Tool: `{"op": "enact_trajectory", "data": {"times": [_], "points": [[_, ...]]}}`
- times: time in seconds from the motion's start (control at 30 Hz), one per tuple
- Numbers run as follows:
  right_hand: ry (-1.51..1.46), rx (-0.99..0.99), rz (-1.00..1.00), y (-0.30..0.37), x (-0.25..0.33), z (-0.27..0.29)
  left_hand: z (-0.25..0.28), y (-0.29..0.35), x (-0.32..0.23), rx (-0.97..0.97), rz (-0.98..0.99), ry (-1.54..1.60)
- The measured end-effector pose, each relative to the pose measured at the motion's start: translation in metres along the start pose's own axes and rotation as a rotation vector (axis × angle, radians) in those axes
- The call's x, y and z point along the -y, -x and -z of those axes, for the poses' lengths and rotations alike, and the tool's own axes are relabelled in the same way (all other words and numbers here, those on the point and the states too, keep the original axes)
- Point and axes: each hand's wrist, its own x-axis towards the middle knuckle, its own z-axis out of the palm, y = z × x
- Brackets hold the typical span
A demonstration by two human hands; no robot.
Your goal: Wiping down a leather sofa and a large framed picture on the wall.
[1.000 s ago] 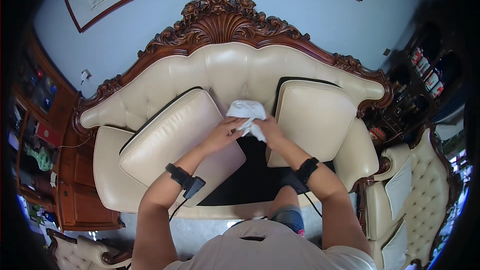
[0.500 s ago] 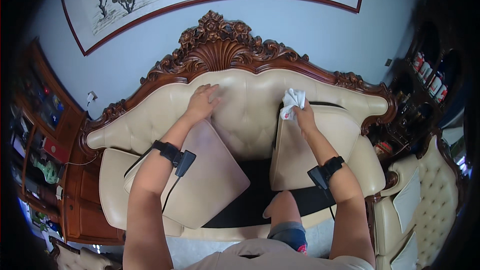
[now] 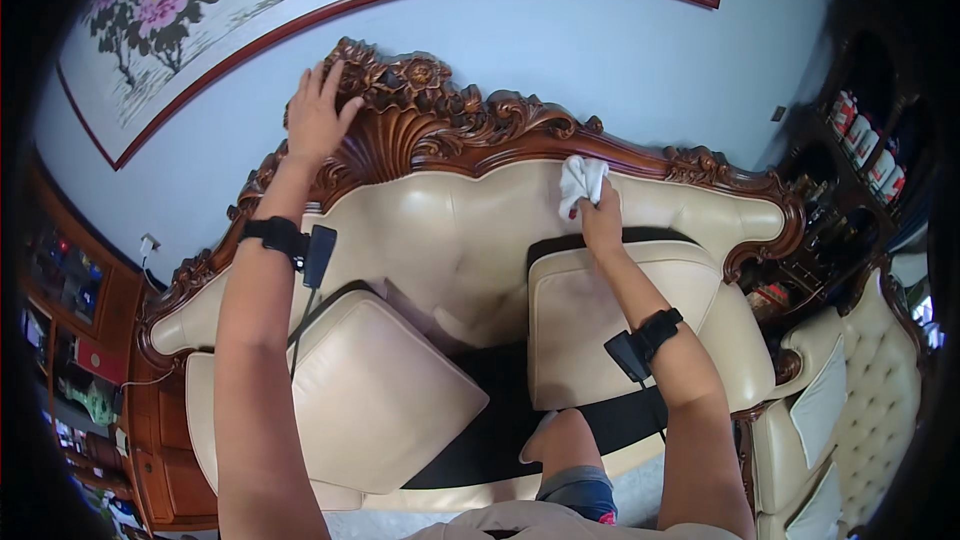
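Gripping, with right hand (image 3: 602,225) near sofa's (image 3: 425,215) back edge, white cloth (image 3: 583,183), likely light, limp, best held where bunched; left hand (image 3: 316,125) spread by carved crest (image 3: 400,140).

This looks like a home's living room: a cream sofa (image 3: 410,230) with a carved wooden crest (image 3: 418,75), a framed flower painting (image 3: 300,2) on the pale blue wall (image 3: 600,60) above its top edge, a wooden cabinet (image 3: 172,470) beyond its left end, dark shelves (image 3: 816,132) and a tufted second sofa (image 3: 872,380) off its right end.
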Motion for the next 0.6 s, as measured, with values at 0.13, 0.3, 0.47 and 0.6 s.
{"op": "enact_trajectory", "data": {"times": [0.13, 0.3, 0.47, 0.6], "points": [[0.101, -0.133, 0.12, -0.051, 0.02, -0.012, -0.032, -0.041, 0.019, -0.001, -0.005, -0.099], [0.195, -0.176, 0.331, -0.113, 0.022, -0.046, -0.054, -0.067, 0.013, 0.131, 0.156, 0.322], [0.294, -0.107, 0.464, -0.162, 0.042, -0.079, -0.067, -0.07, 0.021, -0.052, 0.039, 0.417], [0.359, 0.069, 0.624, -0.178, 0.046, -0.085, -0.066, -0.069, 0.02, -0.066, 0.048, 0.426]]}}
